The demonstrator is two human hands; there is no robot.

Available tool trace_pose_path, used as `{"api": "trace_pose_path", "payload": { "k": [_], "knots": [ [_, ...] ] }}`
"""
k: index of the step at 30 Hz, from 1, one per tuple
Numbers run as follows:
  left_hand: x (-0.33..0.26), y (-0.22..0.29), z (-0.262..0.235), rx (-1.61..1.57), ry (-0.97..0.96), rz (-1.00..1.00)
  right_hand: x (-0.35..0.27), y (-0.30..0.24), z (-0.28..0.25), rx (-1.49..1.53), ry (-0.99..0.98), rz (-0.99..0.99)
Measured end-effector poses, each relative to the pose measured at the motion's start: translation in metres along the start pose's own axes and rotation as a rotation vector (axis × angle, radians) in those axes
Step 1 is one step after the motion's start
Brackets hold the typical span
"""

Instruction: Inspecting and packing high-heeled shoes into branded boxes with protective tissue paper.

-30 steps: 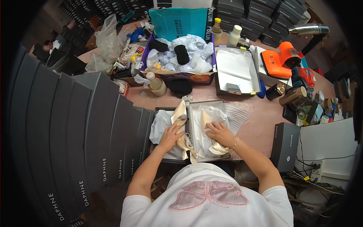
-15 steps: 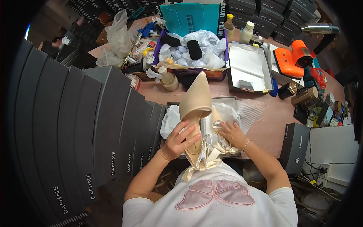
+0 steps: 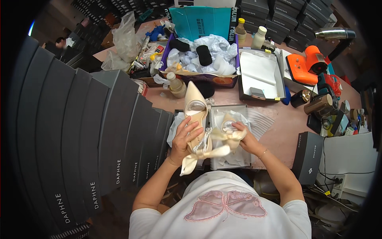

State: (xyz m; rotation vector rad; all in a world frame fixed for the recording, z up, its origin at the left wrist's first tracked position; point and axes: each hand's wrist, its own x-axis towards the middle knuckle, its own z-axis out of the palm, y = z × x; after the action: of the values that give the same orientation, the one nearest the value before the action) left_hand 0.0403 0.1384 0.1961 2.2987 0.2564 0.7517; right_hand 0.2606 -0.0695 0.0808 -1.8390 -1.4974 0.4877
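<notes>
My left hand [image 3: 187, 137] has its fingers wrapped round the cream pointed shoe [image 3: 195, 115], clamped on its middle, with the toe pointing away from me toward the far side of the desk [image 3: 278, 131]. The shoe is lifted just above the open grey shoebox [image 3: 238, 109] lined with white tissue paper [image 3: 234, 155], right in front of me. My right hand [image 3: 246, 137] has its fingers pinched together on the satin ribbon bow [image 3: 217, 149] at the shoe's heel end, where a string of pearl beads [image 3: 201, 145] hangs between my two hands.

I judge the shoe to be light and fairly stiff through the sole, so the body is the safe place to grip it, as my left hand does. The satin looks smooth, apt to slip and easy to mark. The bow is soft and floppy, and the bead strand looks delicate, so I would hold those only lightly and never carry the shoe's weight by them.

To my left stands a row of dark grey boxes [image 3: 79, 131]. At the far side sit a purple tray of tissue [image 3: 203, 59], a teal bag [image 3: 203, 22], and an orange tool [image 3: 306, 67] to the right.
</notes>
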Motion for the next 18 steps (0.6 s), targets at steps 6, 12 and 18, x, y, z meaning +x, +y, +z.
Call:
{"api": "trace_pose_path", "payload": {
  "k": [6, 12, 18],
  "knots": [
    [0.002, -0.017, 0.002, -0.428, 0.048, -0.411, 0.017, -0.064, -0.079, 0.457, 0.079, 0.235],
    [0.006, -0.015, 0.015, -0.48, -0.005, -0.353, 0.02, -0.073, -0.072, 0.649, 0.107, 0.228],
    [0.001, -0.01, 0.028, -0.796, -0.128, -0.554, 0.02, -0.075, -0.076, 0.677, 0.029, 0.286]
  ]
}}
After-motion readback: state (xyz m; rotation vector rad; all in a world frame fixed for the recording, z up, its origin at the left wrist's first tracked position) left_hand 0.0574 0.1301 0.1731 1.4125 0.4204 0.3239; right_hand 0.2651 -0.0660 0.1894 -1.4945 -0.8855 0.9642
